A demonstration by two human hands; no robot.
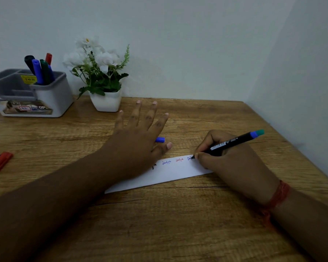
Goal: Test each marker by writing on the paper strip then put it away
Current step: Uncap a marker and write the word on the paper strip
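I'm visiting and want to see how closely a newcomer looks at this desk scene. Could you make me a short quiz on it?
1. True or false: the right hand is writing on the paper strip with a marker.
2. Where do the stored markers stand? A) in the grey organiser B) in the flower pot C) on the floor
3. Fill in: the left hand lies with fingers spread, holding the strip down on the wooden ____.

Key: 1 true; 2 A; 3 table.
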